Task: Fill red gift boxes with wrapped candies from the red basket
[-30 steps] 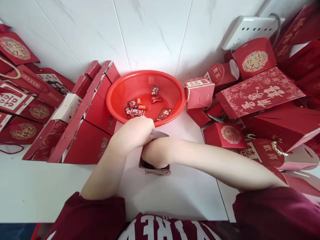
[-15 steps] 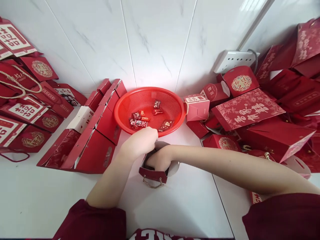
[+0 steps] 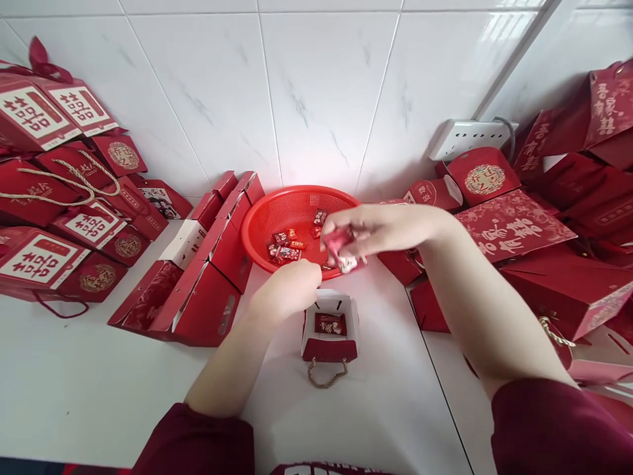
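Observation:
A small open box point(image 3: 330, 351) with a rope handle stands on the white table, and a dark red packet point(image 3: 330, 324) lies inside it. Behind the box, a red mesh basket point(image 3: 257, 245) holds several wrapped candies point(image 3: 288, 253). My right hand point(image 3: 376, 231) is over the basket's right side, its fingers round red wrapped candies point(image 3: 340, 244). My left hand point(image 3: 291, 287) is closed at the basket's front rim, beside the box's back left corner; what its fingers hold, if anything, is hidden.
Red gift boxes point(image 3: 44, 257) are stacked at the left, beside a row of open red boxes point(image 3: 208, 297). More red boxes point(image 3: 514, 224) pile up at the right, near a white power strip point(image 3: 469, 137). A tiled wall point(image 3: 316, 86) rises behind.
My right hand has come out of the box and moved up over the basket, now with candies in its fingers. The box's inside shows. The camera view has shifted.

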Available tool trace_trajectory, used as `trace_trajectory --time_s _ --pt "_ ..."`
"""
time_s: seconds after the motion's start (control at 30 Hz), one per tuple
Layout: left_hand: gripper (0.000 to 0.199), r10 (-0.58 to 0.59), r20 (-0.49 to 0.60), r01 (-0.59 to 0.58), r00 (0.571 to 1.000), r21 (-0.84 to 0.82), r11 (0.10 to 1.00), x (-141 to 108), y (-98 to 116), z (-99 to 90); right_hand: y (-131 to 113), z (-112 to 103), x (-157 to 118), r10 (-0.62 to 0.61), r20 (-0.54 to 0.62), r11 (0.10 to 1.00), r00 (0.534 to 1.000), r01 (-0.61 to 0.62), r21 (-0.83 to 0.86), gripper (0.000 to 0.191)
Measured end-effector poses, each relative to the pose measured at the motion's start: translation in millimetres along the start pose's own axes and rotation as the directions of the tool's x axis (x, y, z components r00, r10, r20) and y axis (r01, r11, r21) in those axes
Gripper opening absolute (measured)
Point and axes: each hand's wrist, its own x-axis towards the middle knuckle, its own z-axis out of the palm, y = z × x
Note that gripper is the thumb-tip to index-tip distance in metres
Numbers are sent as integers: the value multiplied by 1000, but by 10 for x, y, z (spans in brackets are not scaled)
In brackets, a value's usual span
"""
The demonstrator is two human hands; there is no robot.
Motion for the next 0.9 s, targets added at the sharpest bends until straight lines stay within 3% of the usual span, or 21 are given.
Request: trace_trajectory --time_s 0.03,0.1,0.17,0.3,0.43,0.57,0.7,0.8,0.9 --pt "21 -2 -10 2 1000 47 999 -3 -17 5 37 -127 65 76 -98 980 992 -93 -176 33" --pt "24 10 -24 -7 1000 120 993 -1 -54 14 154 -310 315 225 -287 808 931 -343 -479 30" --pt "25 37 -35 -32 999 138 990 11 -88 22 299 -374 668 318 -334 620 887 -461 -635 26" --pt "27 73 -33 -68 997 135 988 38 -137 31 575 -234 1343 302 -219 641 928 -368 -674 40" --pt "25 66 -42 -59 997 153 987 45 -157 35 817 -23 1672 361 -108 640 926 -331 -694 39" --pt "24 85 -43 -77 995 147 986 57 -161 37 948 64 1702 427 -127 593 895 -383 -708 34" --pt "29 110 -29 -106 993 132 986 70 -162 20 844 -19 1583 426 -170 577 888 -412 -705 40" --pt "31 115 -24 -111 993 138 984 78 -157 10 656 -94 1330 352 -246 594 903 -418 -687 32" --pt "31 95 -23 -91 995 141 986 94 -154 13 446 -39 862 164 -365 667 916 -376 -643 23"
